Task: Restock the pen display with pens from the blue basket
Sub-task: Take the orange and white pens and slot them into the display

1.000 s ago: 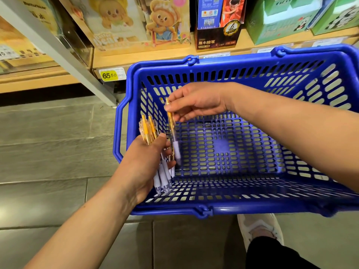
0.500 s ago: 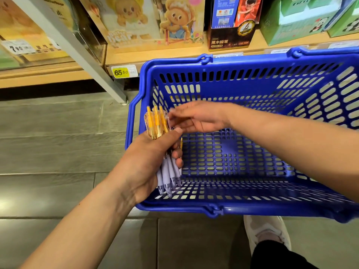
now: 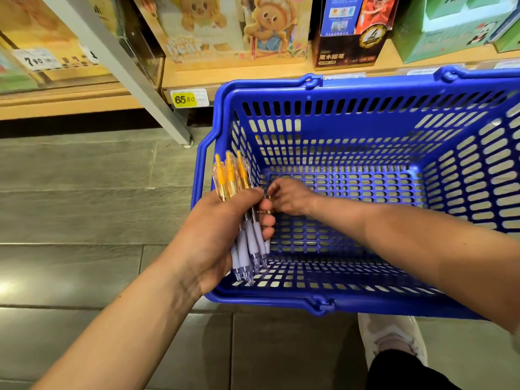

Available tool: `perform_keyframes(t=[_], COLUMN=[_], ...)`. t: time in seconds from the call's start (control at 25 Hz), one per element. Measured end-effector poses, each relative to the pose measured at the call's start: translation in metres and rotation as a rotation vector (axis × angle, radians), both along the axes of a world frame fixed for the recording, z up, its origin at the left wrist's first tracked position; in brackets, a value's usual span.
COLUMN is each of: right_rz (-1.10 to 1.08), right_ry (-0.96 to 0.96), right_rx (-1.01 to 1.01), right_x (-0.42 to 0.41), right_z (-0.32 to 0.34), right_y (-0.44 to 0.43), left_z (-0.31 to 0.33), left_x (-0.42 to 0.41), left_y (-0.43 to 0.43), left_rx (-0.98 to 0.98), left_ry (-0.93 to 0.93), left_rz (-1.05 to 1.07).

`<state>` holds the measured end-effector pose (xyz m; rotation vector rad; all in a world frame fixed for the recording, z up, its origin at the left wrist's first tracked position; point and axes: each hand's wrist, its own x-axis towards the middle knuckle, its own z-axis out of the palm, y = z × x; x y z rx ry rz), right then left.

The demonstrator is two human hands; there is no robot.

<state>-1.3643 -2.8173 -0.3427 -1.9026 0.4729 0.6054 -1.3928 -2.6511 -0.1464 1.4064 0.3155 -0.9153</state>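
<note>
The blue basket (image 3: 365, 128) stands on the floor in front of the shelves. My left hand (image 3: 216, 235) hovers over its left end and grips a bundle of several pens (image 3: 229, 175), which have orange tops and lilac grips with the tips pointing down. My right hand (image 3: 289, 197) reaches across inside the basket, right up against the bundle. Its fingers are curled on a pen that is mostly hidden behind my left fingers. The pen display is out of view.
A wooden shelf (image 3: 253, 73) behind the basket carries boxed toys and a yellow price tag (image 3: 188, 99). A slanted grey metal post (image 3: 132, 74) meets the floor left of the basket. My white shoe (image 3: 391, 342) is just below the basket's near rim.
My right hand carried a single pen leftwards and down to the bundle in my left hand. My left hand tilted the bundle more upright. The view shifted slightly.
</note>
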Motion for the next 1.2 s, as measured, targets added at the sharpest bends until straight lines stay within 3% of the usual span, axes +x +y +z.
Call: perform_keyframes(t=[0.16,0.4,0.6,0.76,0.8,0.96,1.08,1.2], right_rz=[0.089,0.022,0.113,0.023,-0.001,0.091,0.162,0.243], right_ry=[-0.124,-0.109,-0.06,0.076,0.098,0.159,0.202,0.12], right_rx=[0.152,0.508,0.574,0.87,0.798,0.113,-0.024,-0.13], right_x=[0.008,0.015,0.009,0.012,0.012,0.008,0.001,-0.006], right_z=[0.048,0.125,0.13,0.116,0.108,0.062,0.038,0.026], right_y=[-0.033,-0.076,-0.047,-0.052,-0.053,-0.04,-0.019,0.0], left_z=[-0.003,-0.015,-0.015,-0.012,-0.01,-0.003,0.002,0.007], left_x=[0.0,-0.003,-0.005,-0.001,-0.001,-0.004,-0.005,-0.002], left_y=[-0.006,-0.018,-0.022,-0.019,-0.017,-0.015,-0.016,-0.014], left_rx=[0.015,0.075,-0.013,0.042,0.042,0.004,0.013,0.053], left_ry=[0.006,-0.037,0.032,0.047,0.059,0.058,0.027,-0.011], left_rz=[0.026,0.101,0.032,0.066,0.06,0.009,-0.005,-0.015])
